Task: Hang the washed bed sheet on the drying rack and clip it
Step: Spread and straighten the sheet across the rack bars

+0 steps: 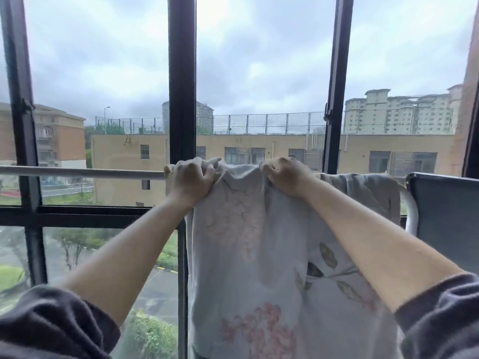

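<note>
Head view: the left grip (190, 178) is curled tight round the top edge of the sheet (246, 255), bunching it just where the bare rail (77, 172) ends. The right grip (285, 176) pinches the same edge a little to the right. The two grips are near each other, with a short gathered span of cloth between them.

Below both grips the sheet hangs straight down, its flower print towards the person. To the right of the right grip more of it lies draped over the rail, as far as a white tube (410, 211) and a dark panel (445, 216).

The rail's long axis runs left to right, and all its uncovered length lies left of the left grip. I judge that the next move is to spread the gathered edge leftward along the rail. The left grip is nearer that free stretch, and the right one would hold the cloth in place.

No clip is in sight, so clipping is not yet done. The window frame (182, 73) stands beyond the grips.
</note>
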Tool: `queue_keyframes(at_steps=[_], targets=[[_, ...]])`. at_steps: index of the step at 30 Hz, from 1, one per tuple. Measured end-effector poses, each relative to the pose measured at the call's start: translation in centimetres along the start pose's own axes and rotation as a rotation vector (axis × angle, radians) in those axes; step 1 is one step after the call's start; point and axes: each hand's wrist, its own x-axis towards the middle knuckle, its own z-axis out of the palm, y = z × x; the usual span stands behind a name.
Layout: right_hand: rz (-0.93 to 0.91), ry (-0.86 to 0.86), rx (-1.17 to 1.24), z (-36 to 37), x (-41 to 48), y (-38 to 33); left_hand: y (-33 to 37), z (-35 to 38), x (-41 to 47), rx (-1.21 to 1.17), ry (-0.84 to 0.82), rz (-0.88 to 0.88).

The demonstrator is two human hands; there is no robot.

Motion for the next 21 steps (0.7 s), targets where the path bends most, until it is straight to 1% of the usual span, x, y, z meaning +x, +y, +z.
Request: queue_keyframes(at_steps=[2,3,4,5,6,7,8,9,10,12,14,15,17,19,21], targets=[[0.007,0.018,-0.027,0.7,0.0,-0.4,-0.9,0.2,-2.2,-0.187,0.205,0.054],[0.018,0.023,-0.035,0.8,-0.1,-0.3,-1.3,0.2,-3.6,-0.272,0.290,0.029],[0.027,0.018,-0.028,0.8,-0.1,-0.1,-1.8,0.7,-4.9,-0.391,0.325,-0.038],[0.031,0.006,-0.011,0.8,0.0,0.2,-2.1,1.0,-6.1,-0.556,0.264,-0.142],[0.028,-0.006,0.017,0.8,0.1,0.3,-2.3,1.2,-6.9,-0.751,0.091,-0.261],[0.027,-0.009,0.053,0.7,0.2,0.4,-2.2,1.3,-7.4,-0.955,-0.122,-0.352],[0.026,-0.008,0.086,0.7,0.4,0.5,-2.3,1.3,-7.6,-1.129,-0.295,-0.411],[0.028,-0.004,0.117,0.7,0.4,0.5,-2.1,1.0,-7.6,-1.253,-0.393,-0.440],[0.032,0.010,0.153,0.9,0.5,0.5,-1.8,0.4,-7.4,-1.335,-0.429,-0.441],[0.020,0.077,0.233,1.3,0.4,0.3,-0.8,-0.8,-6.2,-1.462,-0.408,-0.419],[-0.042,0.176,0.267,1.6,0.2,0.3,0.2,-2.1,-4.5,-1.553,-0.353,-0.357],[-0.081,0.222,0.259,1.7,0.0,0.2,0.7,-2.7,-3.5,-1.576,-0.329,-0.344],[-0.145,0.299,0.262,1.8,-0.5,-0.3,1.8,-3.6,-1.6,-1.538,-0.302,-0.373],[-0.156,0.386,0.298,1.6,-1.3,-1.2,2.9,-4.6,-0.1,-1.471,-0.404,-0.342],[-0.127,0.451,0.341,1.1,-2.1,-2.4,3.5,-5.6,0.9,-1.442,-0.582,-0.313]])
